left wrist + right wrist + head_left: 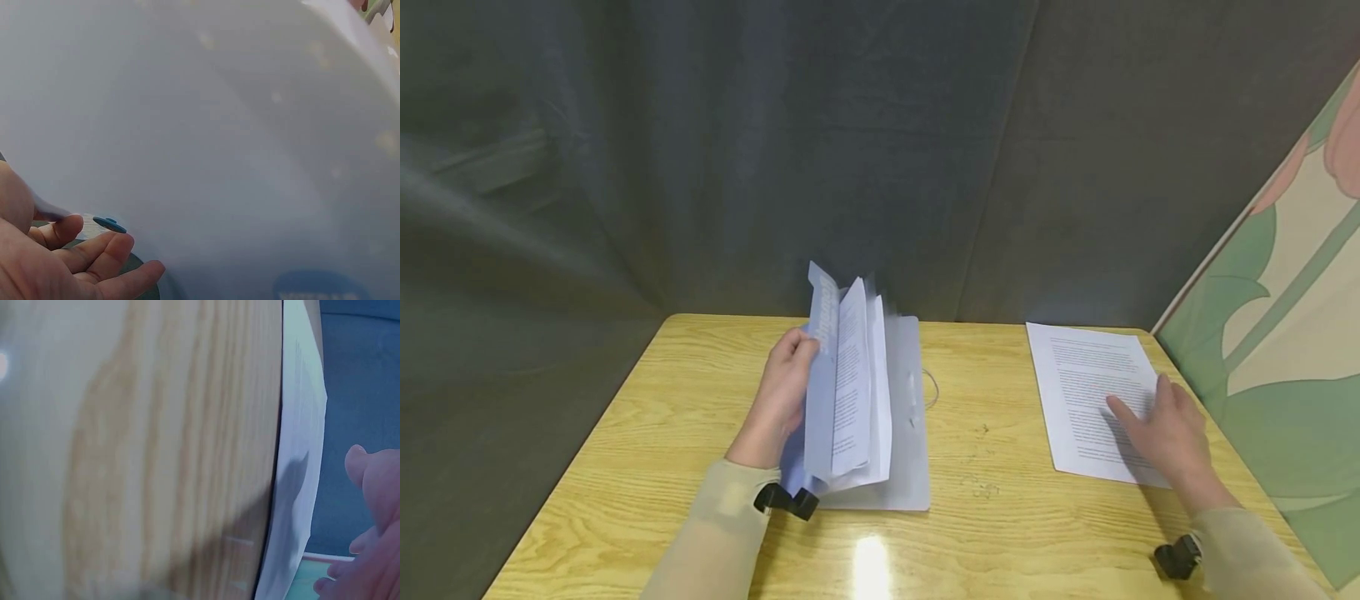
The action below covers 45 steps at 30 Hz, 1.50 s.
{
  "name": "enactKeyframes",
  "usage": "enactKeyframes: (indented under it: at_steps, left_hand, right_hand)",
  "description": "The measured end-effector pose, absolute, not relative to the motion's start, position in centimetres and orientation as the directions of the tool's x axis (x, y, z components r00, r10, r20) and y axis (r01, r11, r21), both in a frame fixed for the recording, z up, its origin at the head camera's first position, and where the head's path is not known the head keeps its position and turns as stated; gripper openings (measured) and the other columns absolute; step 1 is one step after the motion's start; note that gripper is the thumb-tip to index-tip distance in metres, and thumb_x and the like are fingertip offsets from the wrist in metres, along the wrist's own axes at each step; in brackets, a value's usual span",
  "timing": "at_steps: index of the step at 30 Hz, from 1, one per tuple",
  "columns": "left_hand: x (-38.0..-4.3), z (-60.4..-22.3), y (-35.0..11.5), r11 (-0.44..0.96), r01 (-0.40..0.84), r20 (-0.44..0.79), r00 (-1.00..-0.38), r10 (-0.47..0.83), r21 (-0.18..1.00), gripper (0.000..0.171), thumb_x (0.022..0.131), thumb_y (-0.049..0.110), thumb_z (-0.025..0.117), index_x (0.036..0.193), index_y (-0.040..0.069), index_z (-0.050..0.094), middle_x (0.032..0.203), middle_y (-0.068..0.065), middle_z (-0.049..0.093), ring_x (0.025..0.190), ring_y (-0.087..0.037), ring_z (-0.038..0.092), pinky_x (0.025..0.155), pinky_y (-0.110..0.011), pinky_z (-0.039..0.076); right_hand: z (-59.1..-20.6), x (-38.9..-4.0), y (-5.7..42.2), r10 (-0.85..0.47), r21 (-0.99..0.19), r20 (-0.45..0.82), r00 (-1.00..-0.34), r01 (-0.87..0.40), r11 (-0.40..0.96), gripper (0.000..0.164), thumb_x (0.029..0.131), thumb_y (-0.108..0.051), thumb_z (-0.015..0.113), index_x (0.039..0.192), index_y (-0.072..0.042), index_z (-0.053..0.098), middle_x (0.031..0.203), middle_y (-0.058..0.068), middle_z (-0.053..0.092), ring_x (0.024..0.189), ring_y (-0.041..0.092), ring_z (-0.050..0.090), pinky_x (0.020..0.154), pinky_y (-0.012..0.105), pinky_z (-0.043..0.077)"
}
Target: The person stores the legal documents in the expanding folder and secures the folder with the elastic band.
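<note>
My left hand (786,375) grips the upright flap of a pale blue plastic document folder (822,400). The folder stands partly spread on the table, with several printed sheets (850,375) fanned inside it. In the left wrist view the folder's smooth cover (187,125) fills most of the picture; a small blue button (109,224) shows near the left fingertips (122,247). At the right, my right hand (1172,433) is over the near right part of a printed paper (1090,392), thumb apart from the fingers. The right wrist view shows this hand (375,519) holding nothing, its shadow on the paper.
The wooden table (985,542) carries a thin looped cord (932,388) beside the folder and small dark marks right of it. A dark grey curtain (887,150) hangs along the back and left. A floral panel (1292,333) borders the right side.
</note>
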<state>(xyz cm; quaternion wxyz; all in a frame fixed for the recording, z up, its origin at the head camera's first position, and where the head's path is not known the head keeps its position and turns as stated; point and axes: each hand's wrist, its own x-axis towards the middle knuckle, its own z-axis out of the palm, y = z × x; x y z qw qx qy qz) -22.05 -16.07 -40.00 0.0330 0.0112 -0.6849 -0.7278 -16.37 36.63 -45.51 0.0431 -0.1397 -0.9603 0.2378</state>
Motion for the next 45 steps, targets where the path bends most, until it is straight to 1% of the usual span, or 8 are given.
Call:
enactKeyframes:
  at_steps: [3,10,18,26,31,35,39,45]
  left_hand:
    - [-22.0,-40.0,-16.1,-0.063,0.030,0.027,-0.998,-0.060,0.998,0.014,0.110,0.012,0.048,0.099,0.004,0.051,0.100,-0.009,0.049,0.086,-0.020,0.051,0.068,-0.028,0.042]
    - [-22.1,-40.0,-16.1,-0.053,0.030,0.027,-0.998,-0.059,0.998,0.014,0.110,0.012,0.048,0.099,0.004,0.051,0.102,-0.009,0.049,0.089,-0.021,0.051,0.069,-0.029,0.043]
    - [-22.1,-40.0,-16.1,-0.046,0.029,0.026,-0.997,-0.067,0.998,0.014,0.110,0.012,0.049,0.098,0.004,0.052,0.101,-0.009,0.049,0.088,-0.021,0.051,0.069,-0.029,0.042]
    - [-22.1,-40.0,-16.1,-0.050,0.029,0.026,-0.998,-0.063,0.998,0.015,0.110,0.013,0.049,0.100,0.002,0.053,0.102,-0.009,0.050,0.089,-0.021,0.052,0.069,-0.029,0.043]
    - [-22.0,-39.9,-16.1,-0.050,0.027,0.024,-0.998,-0.061,0.998,0.015,0.110,0.013,0.049,0.101,0.002,0.053,0.104,-0.010,0.050,0.091,-0.022,0.051,0.071,-0.029,0.043]
    - [-22.1,-39.9,-16.1,-0.053,0.029,0.026,-0.998,-0.061,0.998,0.015,0.110,0.012,0.048,0.101,0.002,0.053,0.104,-0.010,0.050,0.091,-0.021,0.052,0.070,-0.029,0.043]
    - [-22.0,-39.9,-16.1,-0.058,0.028,0.025,-0.998,-0.061,0.998,0.015,0.110,0.012,0.048,0.100,0.002,0.053,0.105,-0.010,0.050,0.092,-0.022,0.052,0.071,-0.029,0.043]
    - [-22.1,-39.9,-16.1,-0.060,0.029,0.025,-0.998,-0.064,0.998,0.014,0.110,0.012,0.049,0.100,0.002,0.053,0.102,-0.009,0.049,0.090,-0.021,0.051,0.070,-0.029,0.042]
  right_hand:
    - [-45.6,-16.2,37.0,0.292,-0.461,0.000,-0.956,0.259,0.849,0.106,0.112,-0.054,0.055,0.165,0.019,-0.001,0.162,0.054,0.008,0.146,0.075,0.016,0.115,0.082,0.023]
    - [-46.1,-15.8,37.8,0.285,-0.462,-0.049,-0.957,0.275,0.843,0.111,0.111,-0.057,0.056,0.163,0.021,-0.004,0.162,0.055,0.004,0.146,0.076,0.012,0.115,0.083,0.022]
    - [-46.2,-15.7,38.1,0.315,-0.450,-0.113,-0.942,0.331,0.830,0.112,0.110,-0.056,0.057,0.163,0.020,-0.007,0.162,0.054,0.000,0.145,0.078,0.012,0.114,0.084,0.022]
    - [-46.6,-15.6,38.4,0.274,-0.377,-0.071,-0.959,0.280,0.883,0.110,0.110,-0.051,0.062,0.159,0.027,0.001,0.152,0.059,0.021,0.137,0.078,0.023,0.112,0.082,0.027]
    - [-46.8,-15.7,38.6,0.266,-0.381,-0.047,-0.963,0.263,0.886,0.111,0.108,-0.049,0.066,0.158,0.028,0.003,0.151,0.058,0.023,0.138,0.078,0.024,0.113,0.082,0.025]
    - [-47.0,-16.0,38.9,0.266,-0.398,-0.052,-0.963,0.264,0.879,0.112,0.107,-0.046,0.069,0.159,0.027,0.003,0.152,0.058,0.022,0.139,0.078,0.023,0.113,0.083,0.024]
    - [-47.0,-16.3,39.1,0.263,-0.425,-0.068,-0.962,0.267,0.865,0.114,0.104,-0.044,0.074,0.161,0.024,0.003,0.155,0.056,0.021,0.140,0.078,0.022,0.113,0.083,0.023]
    - [-46.5,-16.5,38.7,0.285,-0.464,-0.077,-0.955,0.287,0.838,0.117,0.098,-0.036,0.082,0.167,0.014,0.002,0.160,0.054,0.015,0.144,0.076,0.019,0.113,0.084,0.024]
